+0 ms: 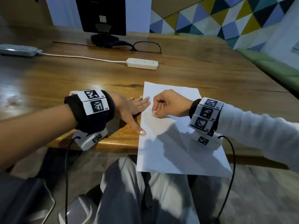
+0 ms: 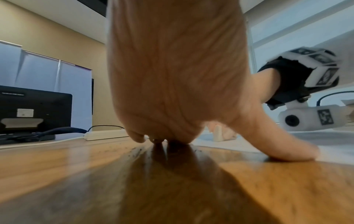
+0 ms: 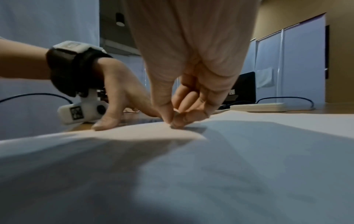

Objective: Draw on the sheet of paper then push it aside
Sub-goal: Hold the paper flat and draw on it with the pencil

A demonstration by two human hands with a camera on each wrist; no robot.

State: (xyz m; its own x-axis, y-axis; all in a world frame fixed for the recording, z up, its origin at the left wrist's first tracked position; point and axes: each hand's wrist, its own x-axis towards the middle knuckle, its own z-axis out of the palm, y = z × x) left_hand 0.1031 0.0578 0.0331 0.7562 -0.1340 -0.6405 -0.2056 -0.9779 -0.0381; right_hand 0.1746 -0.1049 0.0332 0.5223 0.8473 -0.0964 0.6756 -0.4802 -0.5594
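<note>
A blank white sheet of paper (image 1: 181, 143) lies on the wooden table (image 1: 64, 75), and its near end overhangs the table's front edge. My left hand (image 1: 134, 109) lies flat with straight fingers across the sheet's left edge, its thumb (image 2: 287, 150) pressing that edge lower down. My right hand (image 1: 156, 110) is curled, with thumb and fingertips bunched together and touching the upper middle of the sheet. In the right wrist view the pinched fingertips (image 3: 172, 118) meet the paper (image 3: 210, 166). No pen shows in any view.
A white power strip (image 1: 142, 63) with its cord lies further back on the table. A black monitor (image 1: 101, 15) stands at the far edge with dark cables beside it. A grey flat object (image 1: 17, 50) is at the far left. My lap is below the table edge.
</note>
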